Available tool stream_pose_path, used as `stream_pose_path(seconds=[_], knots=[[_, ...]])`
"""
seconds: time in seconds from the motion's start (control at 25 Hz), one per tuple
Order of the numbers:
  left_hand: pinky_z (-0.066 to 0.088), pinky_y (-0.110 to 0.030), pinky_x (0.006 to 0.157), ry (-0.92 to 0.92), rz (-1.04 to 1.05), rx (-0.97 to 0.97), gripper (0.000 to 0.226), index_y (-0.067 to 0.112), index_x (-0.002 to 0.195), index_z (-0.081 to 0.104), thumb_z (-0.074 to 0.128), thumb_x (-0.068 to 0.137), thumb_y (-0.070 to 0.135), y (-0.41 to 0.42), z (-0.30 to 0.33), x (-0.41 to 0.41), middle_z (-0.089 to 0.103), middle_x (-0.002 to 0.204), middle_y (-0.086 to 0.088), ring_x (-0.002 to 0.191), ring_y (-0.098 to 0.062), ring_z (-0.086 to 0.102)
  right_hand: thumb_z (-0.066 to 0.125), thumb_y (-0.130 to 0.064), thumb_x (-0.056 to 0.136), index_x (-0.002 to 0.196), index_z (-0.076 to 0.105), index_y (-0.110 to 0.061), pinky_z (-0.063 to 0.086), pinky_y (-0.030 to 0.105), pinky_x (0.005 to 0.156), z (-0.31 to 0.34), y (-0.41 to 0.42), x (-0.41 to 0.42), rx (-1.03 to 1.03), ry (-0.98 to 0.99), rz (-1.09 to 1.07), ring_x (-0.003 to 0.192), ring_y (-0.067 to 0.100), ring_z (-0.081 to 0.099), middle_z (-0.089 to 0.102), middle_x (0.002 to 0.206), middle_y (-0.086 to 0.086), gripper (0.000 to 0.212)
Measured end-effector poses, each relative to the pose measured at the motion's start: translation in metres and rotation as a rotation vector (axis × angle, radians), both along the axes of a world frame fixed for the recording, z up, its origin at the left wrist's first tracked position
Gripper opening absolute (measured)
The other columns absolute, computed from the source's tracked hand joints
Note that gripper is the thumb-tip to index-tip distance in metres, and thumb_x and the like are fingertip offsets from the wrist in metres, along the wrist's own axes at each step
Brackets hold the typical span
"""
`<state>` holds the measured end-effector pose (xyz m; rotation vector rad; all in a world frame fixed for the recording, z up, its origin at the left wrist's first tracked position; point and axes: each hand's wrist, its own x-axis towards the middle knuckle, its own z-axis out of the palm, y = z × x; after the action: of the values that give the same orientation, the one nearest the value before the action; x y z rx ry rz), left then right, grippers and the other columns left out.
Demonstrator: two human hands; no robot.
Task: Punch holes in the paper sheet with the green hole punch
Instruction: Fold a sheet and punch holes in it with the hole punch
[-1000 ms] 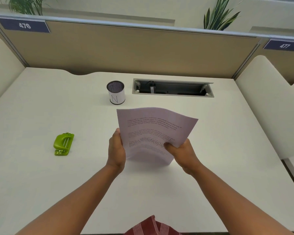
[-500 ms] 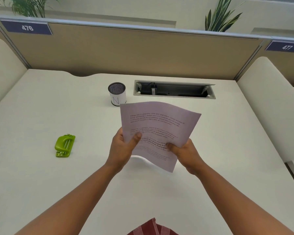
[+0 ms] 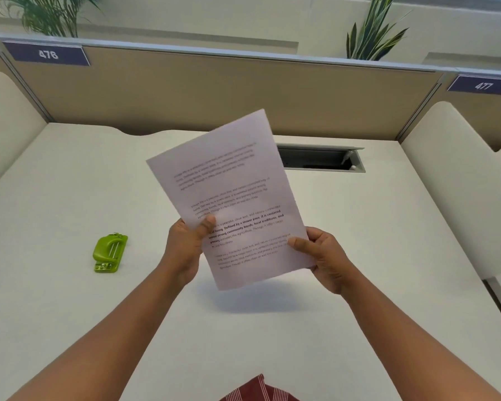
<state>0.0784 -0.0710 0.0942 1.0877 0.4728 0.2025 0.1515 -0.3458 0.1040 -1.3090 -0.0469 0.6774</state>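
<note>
1. Above the middle of the desk (image 3: 70, 183), a paper sheet (image 3: 229, 192) is held up in the air by both hands, clear of the surface, with its shadow falling on the desk below it.
2. The sheet is tilted, its top edge leaning to the right and reaching up in front of the back partition (image 3: 214, 91); printed paragraphs face the camera, some lines in bold.
3. The left hand (image 3: 185, 247) is closed on the sheet's left edge, thumb pressed on the printed face and fingers hidden behind.
4. The right hand (image 3: 327, 259) is closed on the lower right edge, thumb lying across the front near the bottom paragraph and fingers curled behind.
5. The green hole punch (image 3: 109, 253) lies on the desk towards its left side, well apart from the sheet and from both hands, with nothing touching it.
6. A cable slot (image 3: 321, 159) is set into the desk near its back edge, and the sheet covers its left end.
7. Number plates 476 (image 3: 48, 54) and 477 (image 3: 482, 85) sit on the partition at the back left and back right corners, with leafy plants (image 3: 370, 36) behind it.
8. At the near edge of the desk, a bit of red striped cloth (image 3: 258, 392) shows at the bottom of the view.
</note>
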Motion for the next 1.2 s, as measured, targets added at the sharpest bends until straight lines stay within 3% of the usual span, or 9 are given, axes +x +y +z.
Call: stream_pose_path(seconds=[0.08,0.24,0.36,0.6,0.76,0.84,0.92,1.08,1.2], knots=[[0.059,-0.042,0.088,0.005,0.032,-0.107,0.035,0.022,0.119,0.072,0.075,0.085,0.016,-0.002,-0.002,0.001,0.075,0.122,-0.004,0.11,-0.023,0.073,0.076,-0.013,0.079,0.107,0.08,-0.016,0.057,0.03,0.08,-0.007,0.003,-0.008,0.111,0.112,-0.043,0.096,0.023,0.069,0.076,0.116,0.011,0.028],[0.059,-0.041,0.088,0.035,0.106,-0.215,0.027,0.021,0.116,0.071,0.069,0.093,0.007,-0.013,-0.004,0.006,0.077,0.117,-0.003,0.109,-0.024,0.073,0.077,-0.01,0.081,0.127,0.071,-0.014,0.049,0.043,0.105,-0.014,0.02,-0.026,0.42,0.255,-0.12,0.121,0.027,0.065,0.066,0.136,0.014,0.047],[0.059,-0.042,0.088,0.032,0.164,-0.288,0.031,0.019,0.121,0.067,0.068,0.093,0.006,-0.015,0.0,0.011,0.077,0.118,-0.004,0.112,-0.026,0.072,0.073,-0.009,0.086,0.128,0.07,-0.019,0.053,0.041,0.103,-0.01,0.031,-0.034,0.535,0.289,-0.18,0.12,0.025,0.067,0.065,0.139,0.012,0.043],[0.062,-0.04,0.082,-0.035,0.141,-0.365,0.039,0.015,0.13,0.062,0.066,0.093,0.003,-0.038,0.005,0.01,0.075,0.122,-0.007,0.11,-0.025,0.073,0.064,0.007,0.092,0.133,0.06,-0.013,0.059,0.039,0.091,-0.009,0.057,-0.043,0.356,0.138,-0.278,0.121,0.028,0.067,0.069,0.134,0.012,0.047],[0.06,-0.045,0.09,-0.011,0.13,-0.417,0.04,0.018,0.13,0.062,0.067,0.093,0.003,-0.044,-0.002,0.007,0.074,0.124,-0.007,0.112,-0.026,0.072,0.063,0.007,0.093,0.122,0.066,-0.011,0.061,0.036,0.087,-0.01,0.056,-0.036,0.239,0.05,-0.344,0.113,0.026,0.071,0.075,0.122,0.009,0.034],[0.061,-0.04,0.086,0.056,0.112,-0.415,0.037,0.022,0.125,0.065,0.071,0.091,0.006,-0.039,-0.008,0.004,0.074,0.125,-0.006,0.11,-0.024,0.073,0.063,0.007,0.093,0.116,0.069,-0.011,0.06,0.04,0.093,-0.008,0.047,-0.026,0.145,-0.003,-0.334,0.11,0.025,0.073,0.077,0.118,0.008,0.03],[0.057,-0.033,0.081,0.138,0.159,-0.34,0.045,0.024,0.125,0.062,0.077,0.086,0.009,-0.028,-0.015,0.001,0.071,0.13,-0.006,0.111,-0.022,0.07,0.065,0.006,0.093,0.113,0.071,-0.011,0.058,0.042,0.095,-0.003,0.033,-0.014,0.039,-0.068,-0.287,0.11,0.028,0.072,0.077,0.116,0.008,0.027],[0.034,-0.041,0.111,0.275,0.227,0.165,0.114,0.029,0.16,0.013,0.089,0.075,0.023,0.022,-0.027,-0.009,0.031,0.164,-0.005,0.146,-0.021,0.036,0.066,0.001,0.094,0.114,0.073,-0.015,0.062,0.04,0.087,0.009,0.004,0.005,-0.121,-0.201,-0.11,0.107,0.029,0.074,0.079,0.113,0.006,0.025],[0.041,-0.038,0.106,0.162,0.029,0.32,0.122,0.032,0.161,0.012,0.091,0.068,0.03,0.049,-0.022,-0.01,0.046,0.158,0.0,0.141,-0.012,0.044,0.065,-0.002,0.096,0.118,0.072,-0.016,0.061,0.043,0.089,0.012,-0.01,0.013,-0.182,-0.237,0.012,0.109,0.031,0.072,0.077,0.118,0.009,0.027]])
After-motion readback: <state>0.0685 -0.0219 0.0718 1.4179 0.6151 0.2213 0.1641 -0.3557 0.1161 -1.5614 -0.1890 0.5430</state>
